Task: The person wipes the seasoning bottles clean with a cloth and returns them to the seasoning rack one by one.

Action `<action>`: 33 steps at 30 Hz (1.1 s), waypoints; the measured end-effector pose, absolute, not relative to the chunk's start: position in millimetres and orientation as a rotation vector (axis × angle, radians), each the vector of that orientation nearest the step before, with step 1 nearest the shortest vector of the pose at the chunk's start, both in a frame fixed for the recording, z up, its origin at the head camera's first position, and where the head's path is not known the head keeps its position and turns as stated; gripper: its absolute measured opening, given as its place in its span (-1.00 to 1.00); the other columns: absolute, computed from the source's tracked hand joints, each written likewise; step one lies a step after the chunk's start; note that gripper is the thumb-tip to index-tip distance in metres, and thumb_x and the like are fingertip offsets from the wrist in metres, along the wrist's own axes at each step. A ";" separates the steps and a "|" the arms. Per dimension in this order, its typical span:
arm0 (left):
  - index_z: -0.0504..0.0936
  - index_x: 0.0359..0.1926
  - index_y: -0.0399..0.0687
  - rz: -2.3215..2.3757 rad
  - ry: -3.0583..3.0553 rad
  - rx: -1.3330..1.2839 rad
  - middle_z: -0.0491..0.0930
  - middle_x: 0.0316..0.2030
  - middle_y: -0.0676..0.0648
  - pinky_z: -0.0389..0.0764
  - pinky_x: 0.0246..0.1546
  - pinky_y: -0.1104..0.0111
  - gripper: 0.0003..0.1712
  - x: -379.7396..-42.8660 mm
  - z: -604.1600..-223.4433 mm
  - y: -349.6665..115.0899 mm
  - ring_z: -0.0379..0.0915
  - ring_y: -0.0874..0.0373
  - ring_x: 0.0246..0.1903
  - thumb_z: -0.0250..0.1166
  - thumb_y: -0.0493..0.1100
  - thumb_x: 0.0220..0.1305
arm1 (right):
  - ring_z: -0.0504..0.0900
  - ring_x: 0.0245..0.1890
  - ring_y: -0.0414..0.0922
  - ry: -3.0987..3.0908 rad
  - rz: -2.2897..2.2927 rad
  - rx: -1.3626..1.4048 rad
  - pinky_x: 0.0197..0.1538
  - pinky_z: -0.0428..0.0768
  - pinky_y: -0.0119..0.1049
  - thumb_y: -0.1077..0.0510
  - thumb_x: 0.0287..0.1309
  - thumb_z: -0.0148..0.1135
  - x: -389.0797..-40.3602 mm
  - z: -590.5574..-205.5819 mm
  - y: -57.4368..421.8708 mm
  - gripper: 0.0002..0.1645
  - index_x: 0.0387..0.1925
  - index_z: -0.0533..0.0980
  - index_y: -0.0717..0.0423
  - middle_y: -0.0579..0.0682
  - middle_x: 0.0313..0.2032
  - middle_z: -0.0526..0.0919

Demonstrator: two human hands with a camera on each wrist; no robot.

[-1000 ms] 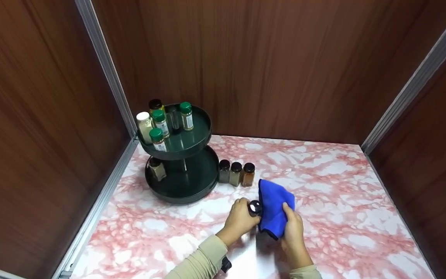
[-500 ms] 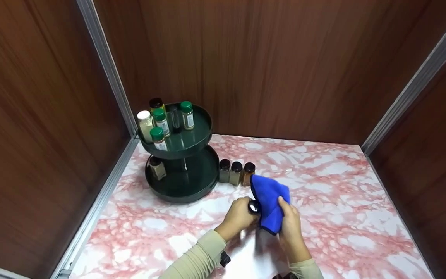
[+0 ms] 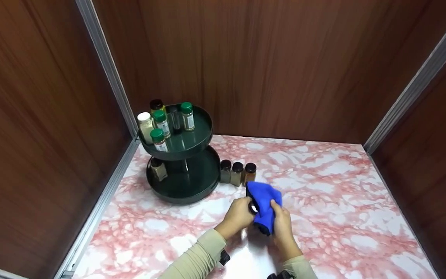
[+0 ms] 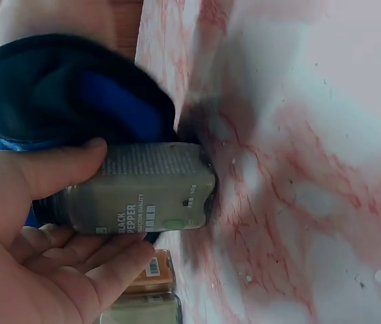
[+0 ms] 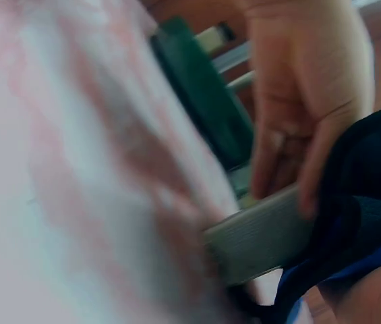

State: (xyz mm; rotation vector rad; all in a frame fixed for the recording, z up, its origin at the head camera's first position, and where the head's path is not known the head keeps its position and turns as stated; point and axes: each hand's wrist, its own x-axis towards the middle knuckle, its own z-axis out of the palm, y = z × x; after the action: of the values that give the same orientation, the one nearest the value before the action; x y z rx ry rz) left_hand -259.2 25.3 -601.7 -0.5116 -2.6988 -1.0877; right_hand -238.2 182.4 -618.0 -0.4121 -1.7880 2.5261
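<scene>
My left hand [image 3: 239,214] grips a black pepper jar [image 4: 153,192] with a dark cap [image 3: 253,208], thumb on one side and fingers on the other. In the left wrist view the jar's printed label shows, and its base is close to the tabletop; whether it touches I cannot tell. A blue cloth [image 3: 263,199] with black edging is held in my right hand [image 3: 282,224], thumb on top. The cloth lies against the jar's side and covers part of its cap. In the blurred right wrist view, the cloth hides most of my right fingers.
A dark green two-tier rack [image 3: 184,186] stands to the left, with several bottles on its upper tier and a spice jar [image 3: 158,169] below. Three dark-capped jars [image 3: 237,173] stand right of it on the marbled tabletop [image 3: 331,201]. Wooden panels [image 3: 277,69] enclose the table.
My right hand and the cloth have moved left, closer around the jar, and the cloth is more bunched. My left hand keeps its grip on the jar in nearly the same place.
</scene>
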 end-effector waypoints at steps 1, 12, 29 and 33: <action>0.61 -0.45 -0.15 -1.086 -2.705 -0.508 0.65 -0.53 -0.01 0.57 -0.43 0.25 -0.84 -259.2 -602.0 24.9 0.59 0.08 -0.46 0.44 -0.32 -0.09 | 0.73 -0.42 -0.15 -1.822 2.507 -0.429 -0.26 0.70 -0.30 -0.05 0.52 0.03 -237.0 -622.4 182.6 -0.58 -0.12 0.56 0.25 -0.04 -0.44 0.75; 0.66 -0.41 -0.16 -1.125 -2.733 -0.562 0.73 -0.46 -0.09 0.61 -0.35 0.28 -0.81 -263.4 -602.9 23.0 0.62 0.12 -0.43 0.50 -0.31 -0.12 | 0.70 -0.27 -0.17 -1.883 2.482 -0.550 -0.12 0.66 -0.34 -0.05 0.48 0.07 -217.3 -599.7 194.8 -0.37 0.23 0.36 0.44 -0.03 -0.27 0.72; 0.63 -0.46 -0.08 -1.134 -2.731 -0.537 0.65 -0.53 0.05 0.57 -0.40 0.32 -0.88 -261.2 -599.7 23.5 0.56 0.18 -0.47 0.42 -0.30 -0.02 | 0.69 -0.23 -0.18 -1.800 2.576 -0.536 -0.09 0.67 -0.31 -0.02 0.54 -0.02 -227.6 -627.1 192.9 -0.39 0.28 0.31 0.45 -0.06 -0.25 0.72; 0.67 -0.41 -0.14 -1.172 -2.749 -0.547 0.70 -0.49 0.00 0.59 -0.35 0.33 -0.84 -263.3 -600.9 21.9 0.56 0.21 -0.45 0.48 -0.28 -0.06 | 0.68 -0.20 -0.16 -1.786 2.592 -0.570 -0.06 0.66 -0.30 -0.05 0.52 0.02 -219.8 -604.6 196.8 -0.31 0.36 0.24 0.42 -0.04 -0.19 0.69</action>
State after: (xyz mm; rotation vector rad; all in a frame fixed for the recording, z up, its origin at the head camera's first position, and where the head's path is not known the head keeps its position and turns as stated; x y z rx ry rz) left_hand -263.3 21.9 -600.9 -0.5474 -2.7494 -1.1719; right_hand -219.8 196.8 -604.6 -0.5697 -1.7855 2.5924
